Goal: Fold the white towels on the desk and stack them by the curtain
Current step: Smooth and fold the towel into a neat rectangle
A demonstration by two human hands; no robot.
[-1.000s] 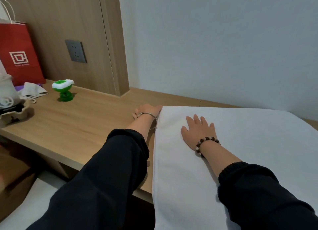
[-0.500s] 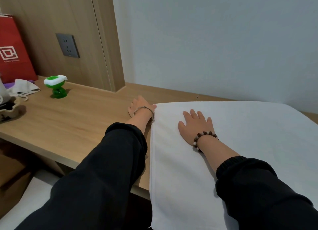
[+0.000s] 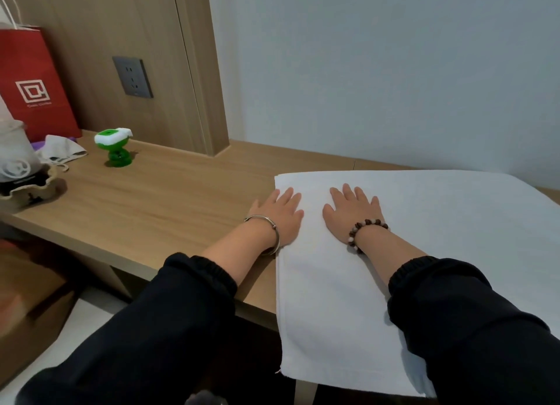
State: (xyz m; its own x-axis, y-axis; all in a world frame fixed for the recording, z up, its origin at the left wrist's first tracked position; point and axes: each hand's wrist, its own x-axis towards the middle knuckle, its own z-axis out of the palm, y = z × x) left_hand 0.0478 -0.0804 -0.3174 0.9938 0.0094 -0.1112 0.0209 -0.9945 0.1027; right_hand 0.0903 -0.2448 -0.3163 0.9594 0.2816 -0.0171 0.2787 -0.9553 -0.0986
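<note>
your left hand (image 3: pixel 277 215) has slid from the desk (image 3: pixel 151 201) onto the towel (image 3: pixel 439 223) edge, beside your right hand (image 3: pixel 353 213). you look to be smoothing the spread towel, which overhangs the desk's near edge; next comes a fold, so take a corner. both hands lie flat, fingers (image 3: pixel 348 192) straight, holding nothing.

A plain pale wall (image 3: pixel 378 71) fills the upper right of the frame, softly and evenly lit, and meets a wood-grain panel (image 3: pixel 91 26) in the upper left at a projecting wooden post (image 3: pixel 209 71). A dark grey socket plate (image 3: pixel 132 76) sits on the panel at left centre. Below both, a light wooden worktop (image 3: pixel 157 204) runs across the middle, with shadow under its front edge and a strip of pale floor (image 3: pixel 85 313) in the lower left.
</note>
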